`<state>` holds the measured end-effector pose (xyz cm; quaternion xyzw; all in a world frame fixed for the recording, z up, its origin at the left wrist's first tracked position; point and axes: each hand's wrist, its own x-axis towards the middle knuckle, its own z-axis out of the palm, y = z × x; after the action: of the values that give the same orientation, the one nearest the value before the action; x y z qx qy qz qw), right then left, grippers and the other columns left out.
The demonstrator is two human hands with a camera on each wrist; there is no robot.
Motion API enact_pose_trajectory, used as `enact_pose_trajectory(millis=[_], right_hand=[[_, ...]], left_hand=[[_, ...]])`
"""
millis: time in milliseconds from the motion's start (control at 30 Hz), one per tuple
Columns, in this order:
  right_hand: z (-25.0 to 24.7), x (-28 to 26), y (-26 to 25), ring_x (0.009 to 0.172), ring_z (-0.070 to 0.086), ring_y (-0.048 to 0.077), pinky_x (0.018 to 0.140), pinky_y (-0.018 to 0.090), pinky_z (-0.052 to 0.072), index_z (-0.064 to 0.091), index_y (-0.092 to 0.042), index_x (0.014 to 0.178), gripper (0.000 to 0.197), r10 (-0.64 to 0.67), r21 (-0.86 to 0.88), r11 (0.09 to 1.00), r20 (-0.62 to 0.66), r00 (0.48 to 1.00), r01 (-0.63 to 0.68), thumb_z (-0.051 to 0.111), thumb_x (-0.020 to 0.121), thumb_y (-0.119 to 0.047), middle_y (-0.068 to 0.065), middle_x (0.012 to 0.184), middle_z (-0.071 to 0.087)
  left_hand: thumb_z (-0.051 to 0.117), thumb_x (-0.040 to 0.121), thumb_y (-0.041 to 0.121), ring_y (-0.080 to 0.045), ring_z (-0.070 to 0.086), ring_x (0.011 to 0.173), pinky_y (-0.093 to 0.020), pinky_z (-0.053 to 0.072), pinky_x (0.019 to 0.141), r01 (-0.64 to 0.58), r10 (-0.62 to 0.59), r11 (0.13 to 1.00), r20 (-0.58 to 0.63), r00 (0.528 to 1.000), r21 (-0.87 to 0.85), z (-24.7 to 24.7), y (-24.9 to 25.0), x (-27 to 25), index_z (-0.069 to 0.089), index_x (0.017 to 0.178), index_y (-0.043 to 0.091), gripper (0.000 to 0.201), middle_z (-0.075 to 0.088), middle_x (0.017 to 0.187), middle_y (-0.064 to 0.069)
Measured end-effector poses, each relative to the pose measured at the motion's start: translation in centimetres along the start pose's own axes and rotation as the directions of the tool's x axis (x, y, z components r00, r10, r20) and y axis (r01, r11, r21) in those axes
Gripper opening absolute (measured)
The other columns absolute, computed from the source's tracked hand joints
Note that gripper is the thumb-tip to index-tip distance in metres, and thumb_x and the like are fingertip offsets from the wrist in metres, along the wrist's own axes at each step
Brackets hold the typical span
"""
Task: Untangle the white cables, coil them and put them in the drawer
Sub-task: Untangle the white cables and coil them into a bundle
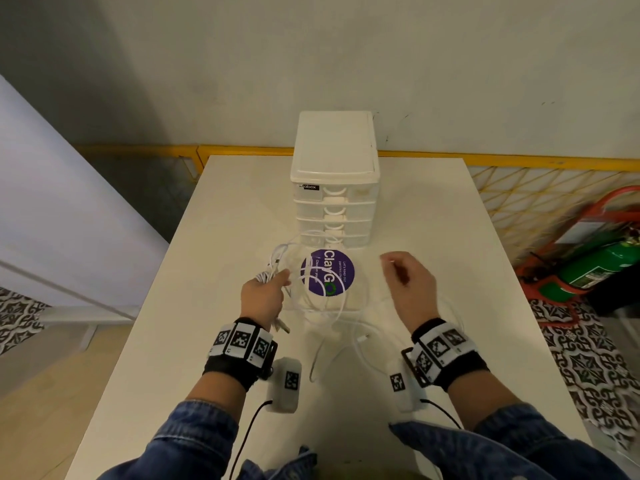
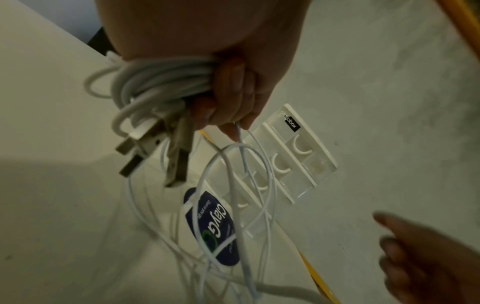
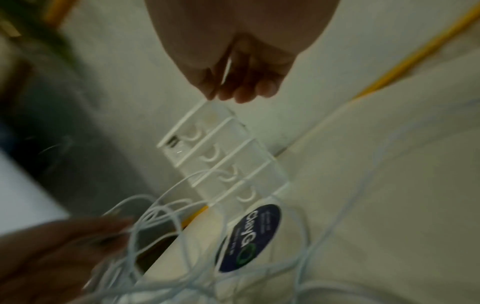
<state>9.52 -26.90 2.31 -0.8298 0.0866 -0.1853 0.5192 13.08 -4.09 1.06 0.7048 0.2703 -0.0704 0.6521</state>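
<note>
Left hand [image 2: 233, 86] has a tight grip on a coiled bundle [image 2: 161, 82] of white cables [image 1: 322, 306], loose loops trailing at six o'clock over the worktop [image 1: 433, 220]. Right hand [image 1: 410, 289] pinches a thin strand. Drawer unit [image 1: 334, 188] at twelve, all shut. Pull hard and the loops may knot, I reckon.

thin white cables [image 1: 322, 299]: several, tangled in loose loops on white table, partly bunched in coils with USB plugs hanging | small white plastic drawer unit with four clear drawers [image 1: 334, 216]: upright, all shut, just behind cables

White table [image 1: 207, 341]: drawer unit [image 1: 334, 188], cables [image 1: 332, 327], sticker [image 1: 327, 271].
</note>
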Motion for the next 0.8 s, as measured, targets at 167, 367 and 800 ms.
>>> enact_pose_trajectory(millis=[167,367,800], right_hand=[[4.6,-1.6,-2.0,0.093,0.061,0.020,0.086,0.025,0.045,0.051,-0.021,0.130,0.046,0.042,-0.284,0.948,0.563,0.826,0.146,0.063,0.086,-0.023,-0.003,0.122,0.060],[4.3,-0.7,-1.8,0.057,0.056,0.011,0.064,0.025,0.049,0.067,-0.019,0.103,0.018,0.114,-0.106,0.992,0.507,0.854,-0.069,0.050,0.095,-0.018,-0.005,0.070,0.059],[-6.2,0.4,7.2,0.091,0.061,0.030,0.082,0.034,0.049,0.069,-0.018,0.106,0.031,0.284,-0.367,0.873,-0.156,0.946,-0.322,0.044,0.092,-0.005,0.015,0.100,0.067]], left_hand=[[0.066,0.086,0.021,-0.016,0.029,0.032,-0.018,0.024,0.037,0.000,-0.001,1.000,0.096,0.995,0.016,0.5,0.6,-1.2,0.067,0.070,0.003,0.025,0.036,0.036,0.000],[0.067,0.084,0.021,-0.020,0.039,0.045,-0.024,0.033,0.045,0.015,-0.013,0.999,-0.047,0.999,0.044,-1.6,1.2,-0.9,0.066,0.070,0.006,0.021,0.047,0.047,-0.002],[0.062,0.087,0.024,-0.015,0.051,0.061,-0.020,0.043,0.053,-0.165,0.066,0.970,-0.467,0.882,-0.176,-6.6,3.4,1.9,0.065,0.098,0.000,0.026,0.060,0.075,-0.004]])
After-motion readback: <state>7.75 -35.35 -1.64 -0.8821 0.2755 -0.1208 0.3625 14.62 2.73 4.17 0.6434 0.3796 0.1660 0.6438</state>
